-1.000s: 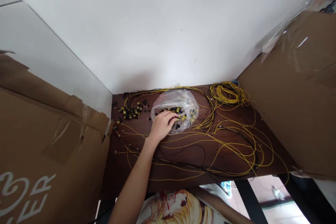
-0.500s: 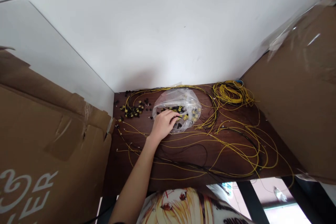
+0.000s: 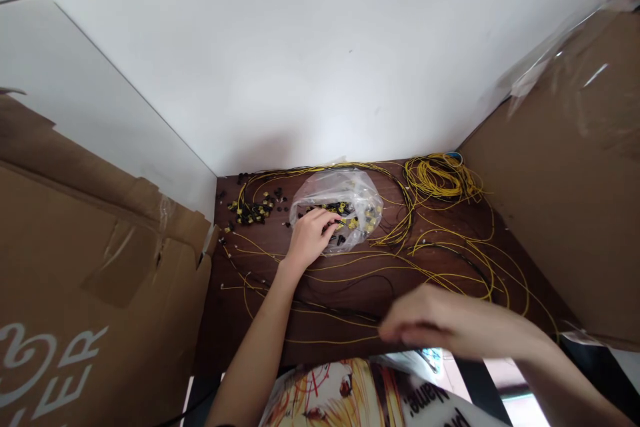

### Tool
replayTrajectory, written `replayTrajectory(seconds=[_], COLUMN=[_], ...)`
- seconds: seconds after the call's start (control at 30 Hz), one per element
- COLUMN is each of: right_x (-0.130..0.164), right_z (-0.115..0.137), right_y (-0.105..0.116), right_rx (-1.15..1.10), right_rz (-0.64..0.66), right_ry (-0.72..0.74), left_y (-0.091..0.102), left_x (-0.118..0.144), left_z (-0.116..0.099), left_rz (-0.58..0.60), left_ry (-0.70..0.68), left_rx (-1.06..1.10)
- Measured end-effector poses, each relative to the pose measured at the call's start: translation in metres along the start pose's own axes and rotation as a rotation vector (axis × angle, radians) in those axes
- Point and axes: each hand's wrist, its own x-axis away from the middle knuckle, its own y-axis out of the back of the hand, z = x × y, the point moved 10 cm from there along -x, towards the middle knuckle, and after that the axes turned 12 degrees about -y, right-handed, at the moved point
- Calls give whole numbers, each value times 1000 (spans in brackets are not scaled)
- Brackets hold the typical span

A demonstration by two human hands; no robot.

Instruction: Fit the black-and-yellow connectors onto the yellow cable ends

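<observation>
Over a clear plastic bag (image 3: 325, 188), my left hand (image 3: 311, 235) has its thumb and index finger pinched together. A thin dark bit shows at the fingertips, too small to name. Inside the bag lie small black and yellow connector pieces (image 3: 354, 221). My right hand (image 3: 425, 317) is above the table's front part, over yellow and black wires. It is smeared by motion, so its fingers cannot be made out clearly. Long yellow wires (image 3: 350, 279) run across the brown table (image 3: 340, 347) between the two hands.
Loose black and yellow pieces (image 3: 254, 212) are heaped left of the bag. A coil of yellow wire (image 3: 435, 177) sits at the back right. Cardboard walls stand left (image 3: 110, 267) and right (image 3: 565, 200), with a white wall (image 3: 320, 67) behind.
My right hand has come into view from the lower right, reaching over the front wires. My left hand stays pinched at the bag, almost unmoved.
</observation>
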Motion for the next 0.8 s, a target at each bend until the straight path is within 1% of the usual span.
replayTrajectory(seconds=[0.03, 0.07, 0.13, 0.17, 0.2, 0.27, 0.33, 0.47, 0.57, 0.67, 0.8], right_x=[-13, -28, -54, -65, -77, -96, -106, -97, -89, -89, -93], right_z=[-5, -13, -31, -39, -47, -60, -66, -61, -60, -62, -72], right_y=[1, 16, 46, 53, 55, 51, 44, 44, 47, 47, 46], right_rx=[2, -21, 35, 97, 150, 201, 222, 155, 65, -1, -76], right_rz=[20, -104, -434, -548, -613, -644, -646, -725, -771, -776, -774], right_ry=[-14, -33, -68, -75, -78, -77, -58, 2, 6, 2, -24], left_y=[1, 2, 5, 6, 7, 8, 9, 11, 10, 8, 5], left_x=[0, 1, 1, 1, 1, 2, 2, 2, 3, 2, 1], left_z=[1, 2, 4, 4, 3, 2, 0, -2, -4, -4, -3], left_rz=[-16, -35, -75, -91, -104, -124, -153, -223, -244, -228, -178], left_ry=[9, 15, 21, 20, 17, 7, -1, -16, -41, -54, -64], left_rx=[6, 12, 23, 27, 30, 36, 50, 91, 104, 99, 69])
